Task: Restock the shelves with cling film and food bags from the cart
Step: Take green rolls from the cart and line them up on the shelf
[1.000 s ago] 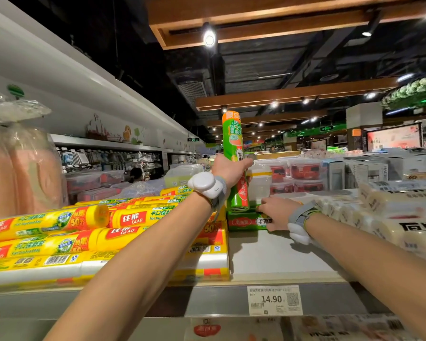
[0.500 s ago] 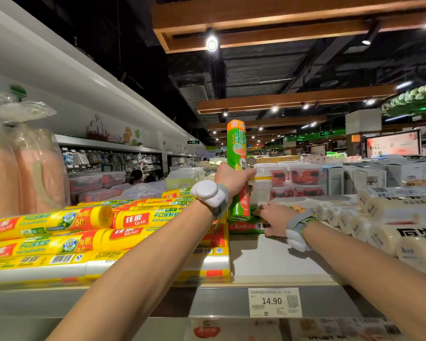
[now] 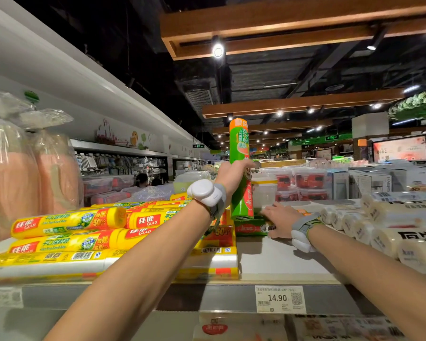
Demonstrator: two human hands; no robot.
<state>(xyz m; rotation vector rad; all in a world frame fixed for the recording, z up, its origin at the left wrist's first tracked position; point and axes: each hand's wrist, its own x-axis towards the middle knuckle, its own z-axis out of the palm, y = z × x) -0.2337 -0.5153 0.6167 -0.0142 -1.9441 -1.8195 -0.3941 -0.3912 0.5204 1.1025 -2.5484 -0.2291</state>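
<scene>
My left hand (image 3: 233, 174) grips a tall green and red roll (image 3: 240, 153) of cling film or food bags, held upright at the back of the top shelf (image 3: 276, 262). The roll's lower end rests on a flat green pack (image 3: 250, 227) lying on the shelf. My right hand (image 3: 277, 219) lies palm down on that flat pack, fingers spread, pressing on it. Both wrists wear white bands.
Yellow Glad food-bag rolls (image 3: 69, 221) are stacked on the left of the shelf. White wrapped rolls (image 3: 389, 225) fill the right side. Pink bagged goods (image 3: 12, 178) stand far left. A 14.90 price tag (image 3: 279, 299) hangs on the shelf edge. Plastic containers (image 3: 303, 184) sit behind.
The view has tilted slightly, so both hands and the upright roll sit lower in the frame. The left hand still grips the roll and the right hand stays on the flat pack.
</scene>
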